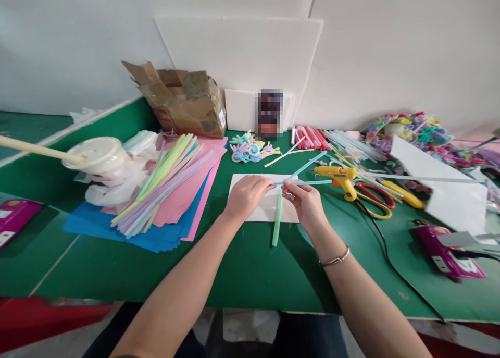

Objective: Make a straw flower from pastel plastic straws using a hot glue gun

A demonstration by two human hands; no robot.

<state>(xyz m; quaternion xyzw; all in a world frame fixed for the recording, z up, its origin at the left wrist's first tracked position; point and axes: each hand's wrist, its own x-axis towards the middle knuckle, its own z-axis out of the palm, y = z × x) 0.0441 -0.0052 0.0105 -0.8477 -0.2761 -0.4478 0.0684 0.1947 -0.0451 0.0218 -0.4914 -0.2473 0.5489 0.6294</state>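
Above a white board (258, 213), my two hands meet around light blue pipe cleaners (312, 182). My left hand (249, 194) pinches them at their left end. My right hand (305, 199) grips them a little further right, thumb and fingers pressed together. From there one blue length slants up and away, while another points right, toward the hot glue gun. A pale green pipe cleaner strip (277, 220) lies below my right hand, across the board's front edge and onto the table. Whether the blue lengths are one bent piece or separate is hidden by my fingers.
A yellow hot glue gun (344, 180) and red-and-yellow-handled scissors (380, 199) lie at right, with a black cord running to the front edge. Pastel pipe cleaners (160, 186) rest on coloured sheets at left. Behind stand a cardboard box (191, 108) and small twisted shapes (252, 148).
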